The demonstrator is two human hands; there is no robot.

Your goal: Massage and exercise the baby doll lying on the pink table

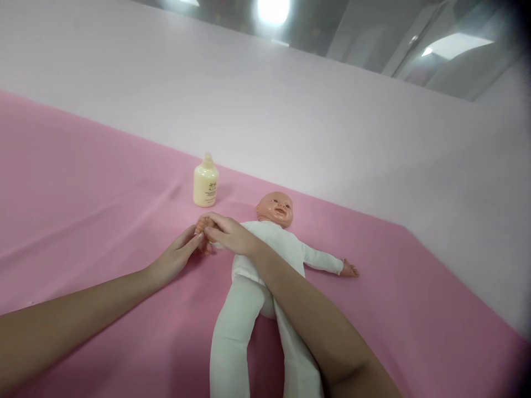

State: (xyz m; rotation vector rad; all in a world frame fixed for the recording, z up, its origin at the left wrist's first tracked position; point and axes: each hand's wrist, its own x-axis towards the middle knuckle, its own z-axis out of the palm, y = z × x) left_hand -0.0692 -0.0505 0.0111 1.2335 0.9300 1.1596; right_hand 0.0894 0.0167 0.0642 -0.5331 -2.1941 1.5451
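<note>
A baby doll [284,246] with a white cloth body lies on its back, its head toward the far side. My left hand [178,254] is closed on the doll's hand [203,224] at the left, thumb and fingers pinching it. From above, my right hand [228,232] wraps the same small hand near the wrist, its forearm crossing over the doll's torso and leg. Parts of the doll's hand are hidden by my fingers. The doll's other arm [326,260] stretches out to the right.
Just beyond my hands stands a pale yellow bottle [205,185] with a clear top. A pink cloth [103,193] with soft creases lies under everything. Behind it rises a pale surface [290,116], with glass and bright light reflections at the top.
</note>
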